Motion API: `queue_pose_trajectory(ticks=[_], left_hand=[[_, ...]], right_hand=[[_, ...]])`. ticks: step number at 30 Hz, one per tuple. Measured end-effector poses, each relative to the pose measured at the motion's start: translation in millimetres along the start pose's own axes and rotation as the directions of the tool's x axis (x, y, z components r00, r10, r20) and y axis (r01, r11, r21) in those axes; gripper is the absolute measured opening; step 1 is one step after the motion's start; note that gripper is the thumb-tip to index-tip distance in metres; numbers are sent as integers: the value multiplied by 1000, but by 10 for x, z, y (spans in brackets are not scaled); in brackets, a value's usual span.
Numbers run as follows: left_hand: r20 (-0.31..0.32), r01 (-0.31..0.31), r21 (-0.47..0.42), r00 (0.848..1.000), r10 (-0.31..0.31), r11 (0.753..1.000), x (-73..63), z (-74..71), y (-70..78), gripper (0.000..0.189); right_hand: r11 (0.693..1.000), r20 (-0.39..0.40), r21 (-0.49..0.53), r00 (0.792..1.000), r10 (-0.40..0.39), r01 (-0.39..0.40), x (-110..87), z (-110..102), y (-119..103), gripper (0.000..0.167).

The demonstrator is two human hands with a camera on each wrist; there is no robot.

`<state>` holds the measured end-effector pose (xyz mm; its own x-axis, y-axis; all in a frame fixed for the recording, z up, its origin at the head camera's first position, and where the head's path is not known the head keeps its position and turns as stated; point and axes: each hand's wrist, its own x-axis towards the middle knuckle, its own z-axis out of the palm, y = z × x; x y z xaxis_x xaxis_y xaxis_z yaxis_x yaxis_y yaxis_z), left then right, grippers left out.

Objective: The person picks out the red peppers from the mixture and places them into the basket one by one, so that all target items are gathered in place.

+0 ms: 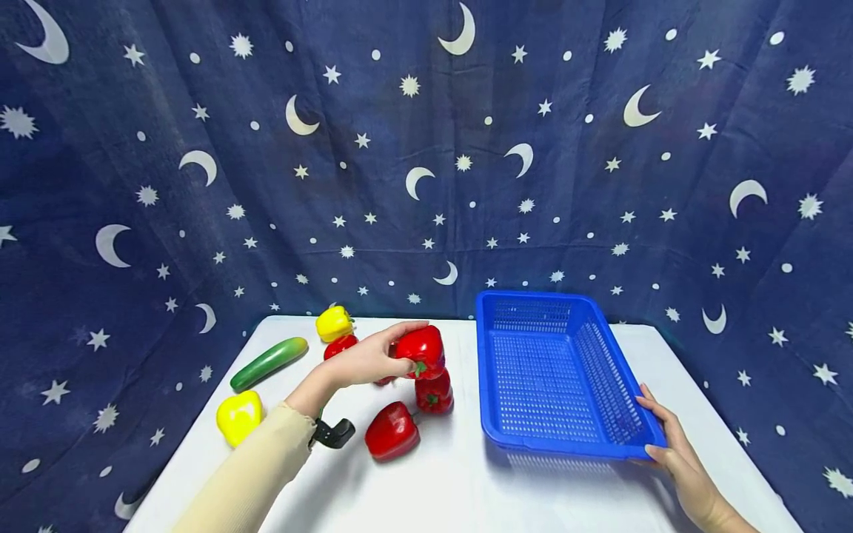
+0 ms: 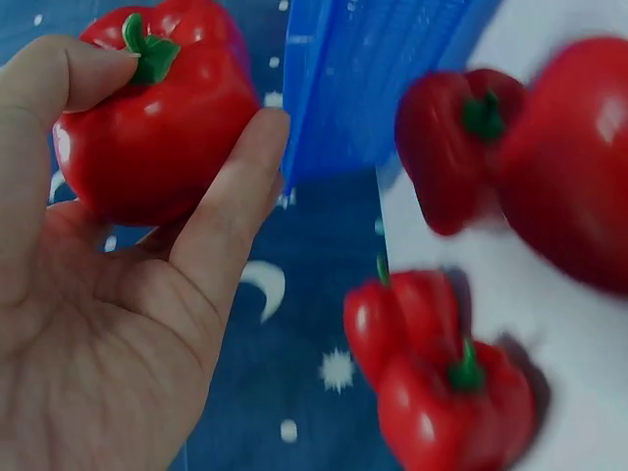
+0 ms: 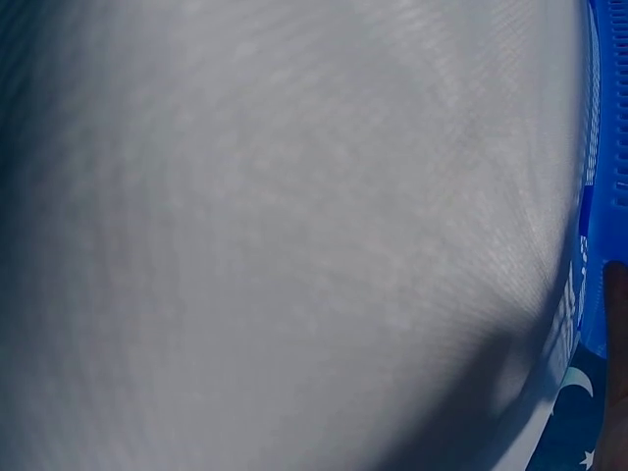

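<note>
My left hand (image 1: pixel 375 357) holds a red bell pepper (image 1: pixel 424 348) above the table, thumb near its green stem. In the left wrist view, the fingers curve round this pepper (image 2: pixel 162 137). Just below it in the head view is another red bell pepper (image 1: pixel 434 394), with a further red one (image 1: pixel 392 433) nearer the front. My right hand (image 1: pixel 681 457) grips the near right corner of a blue plastic basket (image 1: pixel 489 385), whose near side looks lifted, with shadow beneath. The right wrist view shows mostly blurred white cloth, with a strip of the basket (image 3: pixel 610 221) and a dark finger at the right edge.
On the left of the white table (image 1: pixel 466 488) lie a green cucumber (image 1: pixel 269 364), a yellow bell pepper (image 1: pixel 239 418) and, farther back, another yellow one (image 1: pixel 334 323). A red pepper (image 1: pixel 340 346) is partly behind my left hand. A starry blue curtain (image 1: pixel 426 200) surrounds the table.
</note>
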<state>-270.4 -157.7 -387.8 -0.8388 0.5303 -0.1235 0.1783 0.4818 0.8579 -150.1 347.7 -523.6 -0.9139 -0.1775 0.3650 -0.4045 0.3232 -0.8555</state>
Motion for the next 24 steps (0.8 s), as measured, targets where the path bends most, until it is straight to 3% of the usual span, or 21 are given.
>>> queue_pose_trajectory(ticks=[8,18,24], left_hand=[[73,-116,56,991,112,992,428,343,263,77],[99,-181,104,980,171,978,796,579,473,76],[124,-177,98,979,164,979,1023,694,597,77]], right_hand=[[1000,-5,-1,1000,9,-9,-16,0,-3,64],[1000,-6,-7,1000,-15,15,39,20,-1,65],[999,12,13,999,-40,40,3,7,20,67]])
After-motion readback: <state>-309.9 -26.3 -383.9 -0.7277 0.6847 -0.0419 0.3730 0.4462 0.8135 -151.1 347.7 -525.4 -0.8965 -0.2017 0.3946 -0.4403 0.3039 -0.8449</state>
